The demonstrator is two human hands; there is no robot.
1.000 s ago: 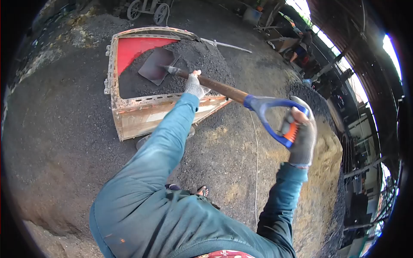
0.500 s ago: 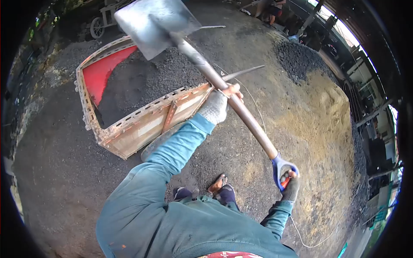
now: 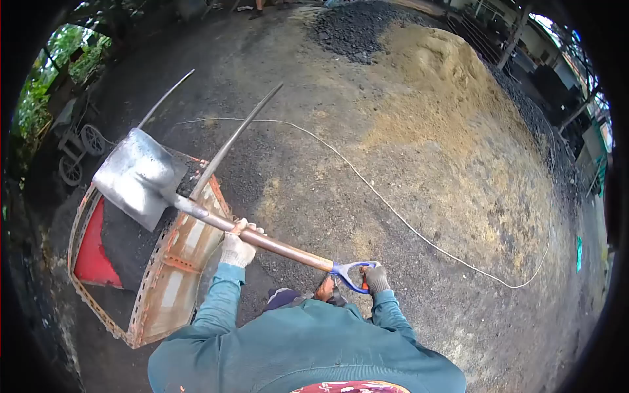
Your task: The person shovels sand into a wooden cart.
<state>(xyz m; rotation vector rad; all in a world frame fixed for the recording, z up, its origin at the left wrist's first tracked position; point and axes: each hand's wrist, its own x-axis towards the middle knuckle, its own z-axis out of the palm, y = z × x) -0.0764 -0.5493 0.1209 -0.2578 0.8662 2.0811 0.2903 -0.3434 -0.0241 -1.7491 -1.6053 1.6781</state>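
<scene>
A shovel [image 3: 288, 251] with a metal blade, a brown shaft and a blue D-shaped grip lies across my front. My left hand [image 3: 240, 245], in a pale glove with bare fingertips showing, is wrapped round its shaft. At the near end, my right hand [image 3: 375, 278], in a grey glove, is closed on the D-grip. The blade's visible face carries no load. It hangs over a cart [image 3: 171, 278] with a box body, perforated metal rim and red inner wall. Dark granular material [image 3: 128, 239] lies inside the box, partly hidden by the blade.
Two long cart handles [image 3: 246, 124] point away from me. A thin cable [image 3: 393, 211] curves over the ground. Farther off are a sandy mound [image 3: 458, 72] and a dark gravel heap [image 3: 350, 29]. Another wheeled cart [image 3: 78, 147] stands at left. A person's leg shows at the top edge.
My view has turned right, so the cart appears farther left and lower. The shovel lies flatter across the view, its blade pointing left. Both hands keep hold of it.
</scene>
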